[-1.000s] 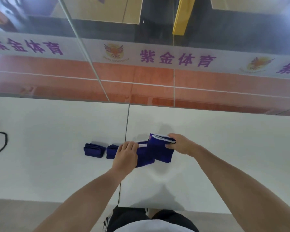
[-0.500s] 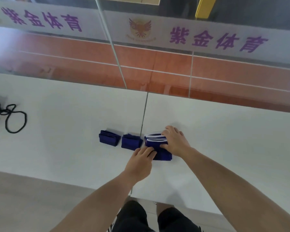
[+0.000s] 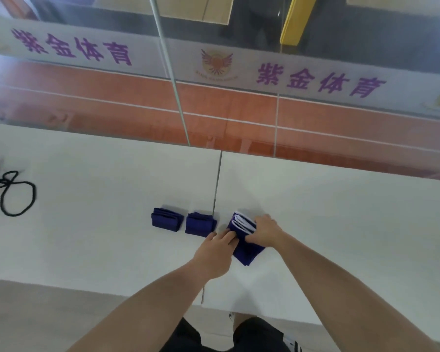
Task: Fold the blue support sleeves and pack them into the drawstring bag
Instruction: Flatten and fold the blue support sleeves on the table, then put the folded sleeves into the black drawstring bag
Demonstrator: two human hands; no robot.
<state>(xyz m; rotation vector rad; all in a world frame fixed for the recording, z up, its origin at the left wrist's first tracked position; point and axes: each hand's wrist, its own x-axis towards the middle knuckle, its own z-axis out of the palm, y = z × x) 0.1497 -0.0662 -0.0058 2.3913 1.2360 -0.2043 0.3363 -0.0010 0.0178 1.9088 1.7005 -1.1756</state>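
Two folded blue sleeves lie side by side on the white table (image 3: 87, 237): one at the left (image 3: 167, 219), one just right of it (image 3: 200, 224). A third blue sleeve (image 3: 245, 247), folded with its white edges showing at the top, lies to their right, turned at an angle. My right hand (image 3: 263, 229) presses on its upper right part, thumb across it. My left hand (image 3: 217, 250) touches its left edge with the fingertips. The drawstring bag's black cord (image 3: 15, 193) loops at the far left; the bag itself is almost out of view.
A seam (image 3: 217, 181) splits the table into two white tops. Behind the table stands a glass wall (image 3: 214, 110) with a banner of purple characters, an orange floor behind it. My dark shorts and a shoe show below the table's front edge.
The third sleeve was folded over and pressed flat on the table; it now lies a little farther right, rotated, apart from the second sleeve. The view shifted, showing more of the black cord.
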